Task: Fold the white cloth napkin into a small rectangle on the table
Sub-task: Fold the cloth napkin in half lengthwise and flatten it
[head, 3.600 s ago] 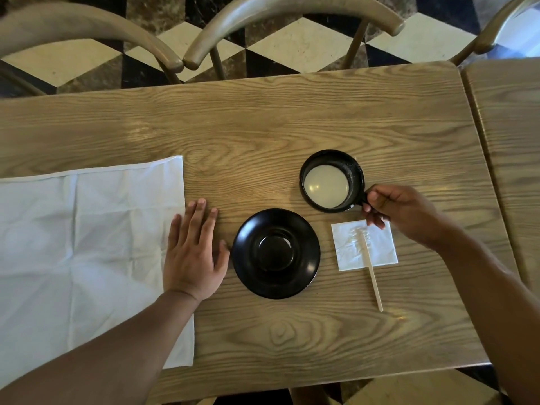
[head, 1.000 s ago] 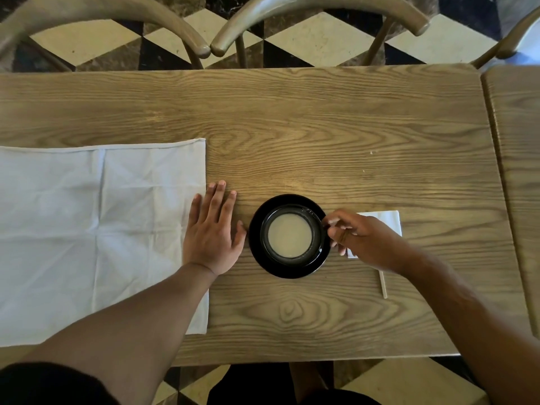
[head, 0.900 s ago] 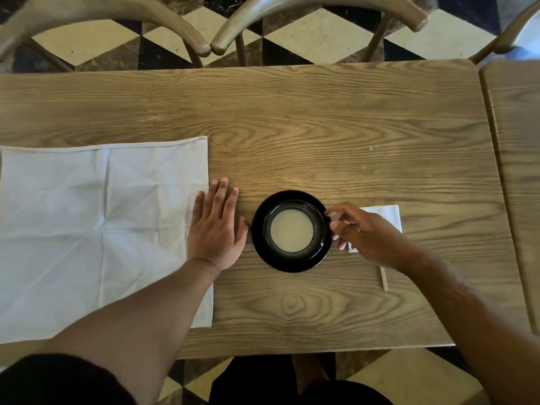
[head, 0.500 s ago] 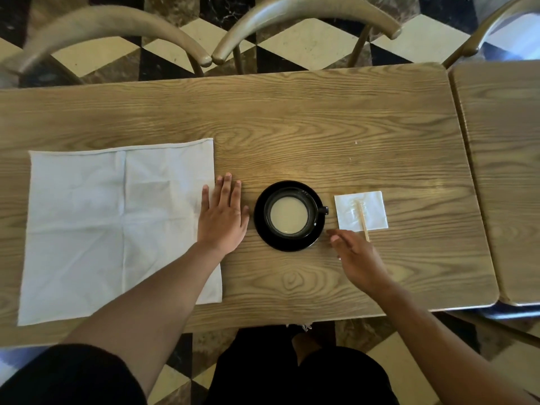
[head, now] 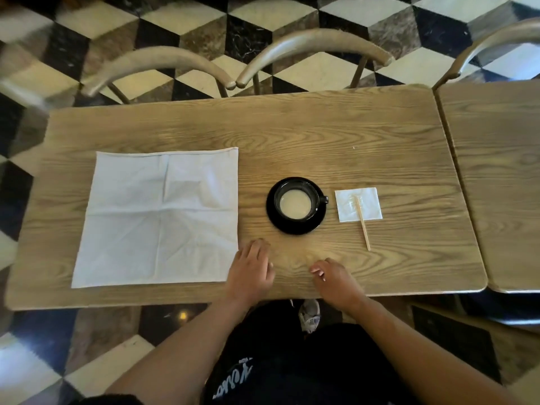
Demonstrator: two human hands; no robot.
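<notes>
The white cloth napkin (head: 159, 217) lies spread flat and creased on the left half of the wooden table (head: 336, 135). My left hand (head: 251, 270) rests on the table near the front edge, just beside the napkin's near right corner, fingers loosely curled and holding nothing. My right hand (head: 333, 277) rests a little to its right, also near the front edge, fingers loosely bent and empty.
A black cup of pale drink (head: 296, 203) stands on a black saucer (head: 292, 226) at the table's middle. To its right lie a small paper napkin (head: 369, 203) and a wooden stirrer (head: 363, 226). Two chair backs (head: 315, 45) stand behind; a second table (head: 496, 171) adjoins at right.
Both hands have pulled back toward the front edge of the table; the left hand left its spot beside the saucer. The camera has risen, showing the whole napkin.
</notes>
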